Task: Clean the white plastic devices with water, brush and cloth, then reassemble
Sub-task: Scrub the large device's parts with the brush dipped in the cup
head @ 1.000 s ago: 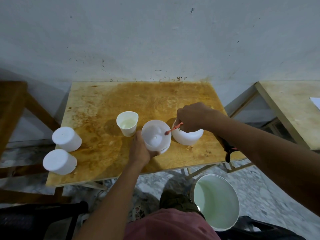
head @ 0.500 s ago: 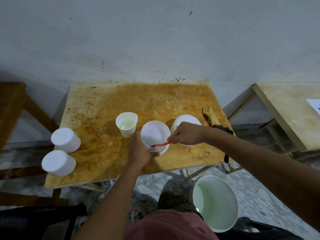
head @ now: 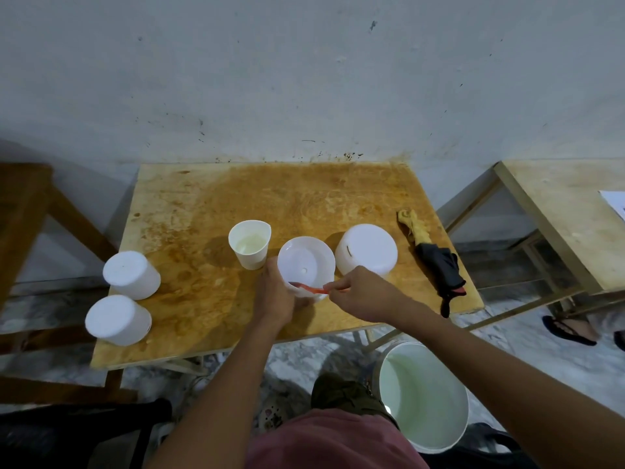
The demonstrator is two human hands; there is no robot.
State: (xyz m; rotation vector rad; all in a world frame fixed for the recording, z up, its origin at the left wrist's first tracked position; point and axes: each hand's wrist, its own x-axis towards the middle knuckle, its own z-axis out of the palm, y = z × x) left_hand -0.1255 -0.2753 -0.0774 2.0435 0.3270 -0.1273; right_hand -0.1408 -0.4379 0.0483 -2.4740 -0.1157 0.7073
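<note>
My left hand (head: 275,294) grips the near side of an open white plastic device shell (head: 306,262), tilted so I look into its hollow. My right hand (head: 363,294) pinches an orange brush (head: 313,289) whose head reaches inside the shell's near wall. A second white device part (head: 367,248) stands upside down just right of it. Two more white devices (head: 130,274) (head: 116,319) stand at the table's left edge. A paper cup of water (head: 250,243) sits left of the held shell. A yellow and dark cloth (head: 429,253) lies at the right edge.
The stained wooden table (head: 270,198) stands against a white wall. A white bucket of water (head: 422,394) stands on the floor by my right knee. Another table (head: 561,211) is to the right, with a sandalled foot (head: 571,328) below it, and a wooden frame (head: 23,211) to the left.
My right hand has come down from over the right-hand device part toward me, bringing the brush into the held shell. The right-hand part and the cloth are now uncovered.
</note>
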